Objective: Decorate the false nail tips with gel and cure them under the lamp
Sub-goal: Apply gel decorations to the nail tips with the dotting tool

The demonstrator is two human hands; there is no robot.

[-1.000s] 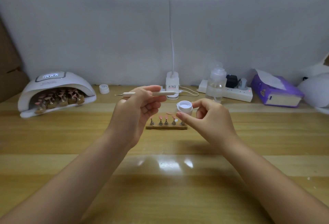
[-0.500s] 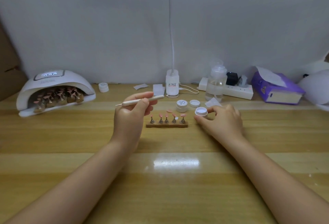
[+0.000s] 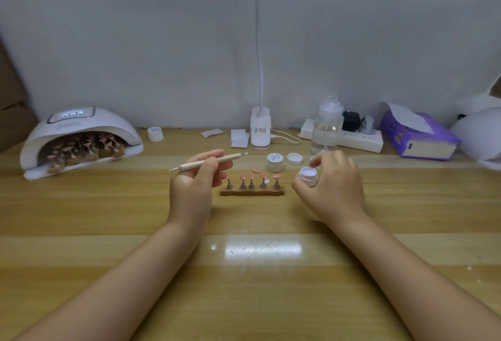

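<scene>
A wooden stand (image 3: 252,192) holds several pink nail tips (image 3: 250,176) on small metal pegs at the middle of the table. Just left of it, my left hand (image 3: 193,184) holds a thin dotting tool (image 3: 207,162) lying level above the table. To the right of the stand, my right hand (image 3: 332,187) grips a small open gel jar (image 3: 308,175) and tilts its mouth toward me. A closed gel jar (image 3: 275,162) and a loose white lid (image 3: 294,158) sit behind the stand. The white curing lamp (image 3: 78,134) at the far left has more nail stands inside.
A desk lamp base (image 3: 260,131) with its cable stands at the back centre, with white wipes (image 3: 240,137) beside it. A clear pump bottle (image 3: 326,126), a power strip (image 3: 360,140) and a purple tissue box (image 3: 418,137) line the back right. Another small jar (image 3: 155,133) sits near the curing lamp.
My right hand brought the open jar down from in front of me to the right of the stand, then lifted and tilted it. My left hand lowered slightly with the tool.
</scene>
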